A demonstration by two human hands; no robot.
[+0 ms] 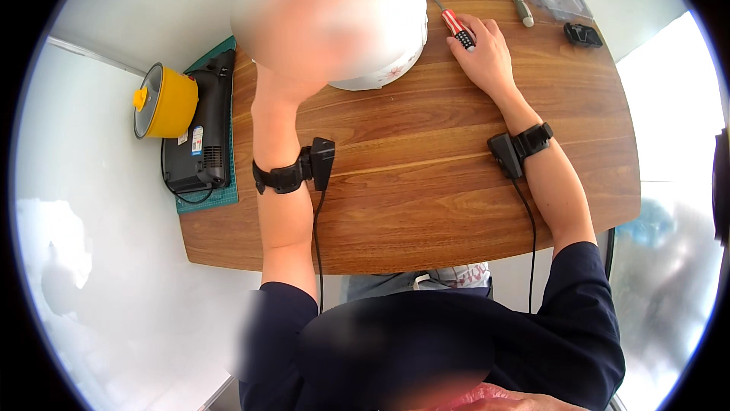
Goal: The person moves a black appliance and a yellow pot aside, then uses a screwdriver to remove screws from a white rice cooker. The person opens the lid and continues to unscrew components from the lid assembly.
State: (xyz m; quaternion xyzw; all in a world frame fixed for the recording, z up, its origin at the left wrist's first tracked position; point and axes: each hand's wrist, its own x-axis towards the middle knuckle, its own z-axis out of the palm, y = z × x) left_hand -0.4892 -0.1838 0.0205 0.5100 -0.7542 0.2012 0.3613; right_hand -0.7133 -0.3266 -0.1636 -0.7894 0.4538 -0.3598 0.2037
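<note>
Your forearms carry black wrist straps with cables. Your right hand closes on the red-striped screwdriver, its tip just beside the white appliance. Your left hand is lifted against that appliance and blurred, so its grip cannot be told. A 2nd screwdriver lies untouched beyond your right hand; work looks barely started.

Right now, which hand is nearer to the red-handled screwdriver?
Right. The right hand rests on the red-handled screwdriver; the left hand, blurred, is up at the white appliance.
</note>
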